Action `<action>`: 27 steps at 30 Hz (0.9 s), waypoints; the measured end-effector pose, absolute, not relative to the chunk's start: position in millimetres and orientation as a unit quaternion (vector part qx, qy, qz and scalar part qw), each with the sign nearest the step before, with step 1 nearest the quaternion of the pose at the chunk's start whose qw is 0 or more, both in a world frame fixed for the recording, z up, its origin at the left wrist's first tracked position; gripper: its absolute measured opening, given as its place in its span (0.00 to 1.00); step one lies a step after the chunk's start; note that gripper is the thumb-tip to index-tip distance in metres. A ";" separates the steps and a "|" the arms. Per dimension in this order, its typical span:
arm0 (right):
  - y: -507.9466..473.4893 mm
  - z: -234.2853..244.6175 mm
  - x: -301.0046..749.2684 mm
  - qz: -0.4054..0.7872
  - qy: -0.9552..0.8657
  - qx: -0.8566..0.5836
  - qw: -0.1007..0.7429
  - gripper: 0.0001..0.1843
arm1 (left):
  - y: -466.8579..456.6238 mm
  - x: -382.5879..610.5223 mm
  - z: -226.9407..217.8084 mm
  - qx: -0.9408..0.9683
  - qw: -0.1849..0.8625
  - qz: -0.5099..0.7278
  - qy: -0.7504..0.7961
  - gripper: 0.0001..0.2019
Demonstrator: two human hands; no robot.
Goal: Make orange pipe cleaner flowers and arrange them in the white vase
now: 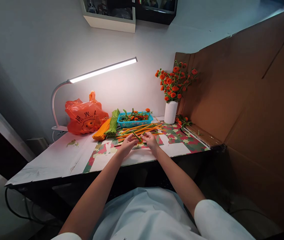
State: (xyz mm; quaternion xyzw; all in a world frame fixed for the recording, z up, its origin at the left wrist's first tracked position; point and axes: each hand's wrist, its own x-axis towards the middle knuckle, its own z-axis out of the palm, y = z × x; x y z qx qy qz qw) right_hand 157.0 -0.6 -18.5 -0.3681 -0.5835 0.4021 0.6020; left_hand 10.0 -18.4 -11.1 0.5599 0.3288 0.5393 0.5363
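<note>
My left hand (pixel 128 144) and my right hand (pixel 151 142) meet over the front of the table, fingers closed on a small green and orange pipe cleaner piece (pixel 140 140). Its green ends stick up between the fingertips; the finer shape is too small to make out. Just beyond the hands, loose orange and green pipe cleaners (pixel 142 129) lie scattered. To their left are a thick orange pipe cleaner bundle (pixel 101 130) and a green pipe cleaner bundle (pixel 113 124). Behind sits a blue basket (pixel 134 124) holding small orange flowers and green stems.
A white ribbed vase (pixel 171 112) with orange flowers (pixel 174 81) stands at the back right, near a tall cardboard sheet (pixel 252 86). An orange plastic bag (pixel 85 116) and a lit desk lamp (pixel 104 70) are at the left. Shelves (pixel 110 25) hang above.
</note>
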 end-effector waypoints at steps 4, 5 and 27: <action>-6.5 -15.5 157.0 0.336 -0.601 -0.390 0.611 0.15 | -18.6 9.9 -11.9 0.570 0.526 0.536 0.334 0.13; -8.4 -14.3 157.5 0.320 -0.608 -0.390 0.613 0.14 | -19.1 9.8 -11.7 0.575 0.521 0.535 0.334 0.13; -26.6 -14.2 154.1 0.079 -0.688 -0.353 0.630 0.04 | -21.3 10.9 -7.7 0.606 0.450 0.576 0.312 0.17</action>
